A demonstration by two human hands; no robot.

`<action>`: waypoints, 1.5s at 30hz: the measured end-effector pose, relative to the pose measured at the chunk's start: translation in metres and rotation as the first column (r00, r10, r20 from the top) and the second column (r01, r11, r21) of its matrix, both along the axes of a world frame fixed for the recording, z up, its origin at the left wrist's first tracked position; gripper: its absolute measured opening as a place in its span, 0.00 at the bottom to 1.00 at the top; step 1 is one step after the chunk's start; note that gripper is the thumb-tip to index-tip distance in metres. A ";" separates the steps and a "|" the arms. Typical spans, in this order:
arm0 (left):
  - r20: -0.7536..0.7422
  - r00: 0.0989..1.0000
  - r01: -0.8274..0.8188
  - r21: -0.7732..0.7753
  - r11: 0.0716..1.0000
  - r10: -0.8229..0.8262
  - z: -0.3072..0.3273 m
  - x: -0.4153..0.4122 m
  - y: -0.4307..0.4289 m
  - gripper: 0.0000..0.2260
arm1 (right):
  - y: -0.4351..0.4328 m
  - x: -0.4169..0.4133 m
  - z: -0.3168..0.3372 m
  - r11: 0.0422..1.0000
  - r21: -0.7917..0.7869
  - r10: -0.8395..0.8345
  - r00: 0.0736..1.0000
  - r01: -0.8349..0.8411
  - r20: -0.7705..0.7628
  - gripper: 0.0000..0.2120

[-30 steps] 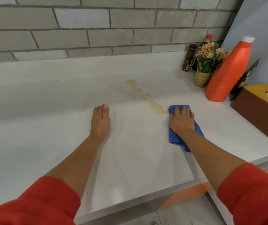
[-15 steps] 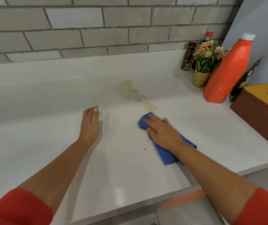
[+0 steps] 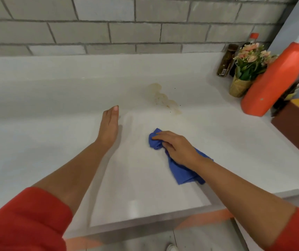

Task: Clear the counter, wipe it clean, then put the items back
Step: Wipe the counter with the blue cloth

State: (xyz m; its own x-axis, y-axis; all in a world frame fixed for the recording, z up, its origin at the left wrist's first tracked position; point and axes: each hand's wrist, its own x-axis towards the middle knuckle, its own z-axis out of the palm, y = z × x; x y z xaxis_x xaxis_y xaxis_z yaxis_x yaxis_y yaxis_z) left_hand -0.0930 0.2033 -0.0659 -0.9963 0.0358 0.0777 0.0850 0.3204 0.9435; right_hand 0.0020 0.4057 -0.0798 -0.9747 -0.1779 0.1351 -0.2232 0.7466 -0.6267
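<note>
"So, which step is this?"

"Wiping, I'd judge. The counter (image 3: 54, 142) is bare in the middle. The bottle (image 3: 275, 80), flowers (image 3: 251, 64), jar (image 3: 227, 60) and box (image 3: 293, 127) are crowded at two o'clock, so clearing looks done and nothing has gone back."

"And the cloth?"

"The cloth (image 3: 183, 171) lies on the counter near centre. Its front end is bunched and its tail trails toward five o'clock under the wrist."

"How is it held?"

"The right hand (image 3: 177, 147) lies on top, fingers nearly straight and close together, pressing down rather than wrapping round it. The thumb is hard to make out, so I can't rule out a pinch underneath."

"The other hand?"

"The left hand (image 3: 109, 127) is at ten o'clock of the right one, well apart. Its fingers are straight and together, and it rests on the counter holding nothing."

"What next?"

"A yellowish stain (image 3: 161, 98) sits at twelve o'clock from the bunched end, near but not touching. The next move probably calls for pushing the cloth forward over it with firm pressure. It will likely take several passes, since a faint ring shows at its far end."
</note>
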 end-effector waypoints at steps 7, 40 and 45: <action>-0.024 0.999 0.029 0.044 0.999 -0.028 0.005 0.006 -0.017 0.23 | 0.092 0.016 0.027 0.950 0.101 -0.300 0.953 0.295 0.037 0.22; 0.002 0.990 0.141 0.035 0.989 -0.142 0.020 0.077 -0.074 0.21 | 0.013 0.028 0.018 0.797 0.129 -0.597 0.802 0.590 0.015 0.20; 0.008 0.994 0.106 0.026 0.994 -0.106 0.018 0.073 -0.084 0.22 | -0.029 0.006 0.002 0.826 0.341 -0.491 0.870 0.448 0.046 0.25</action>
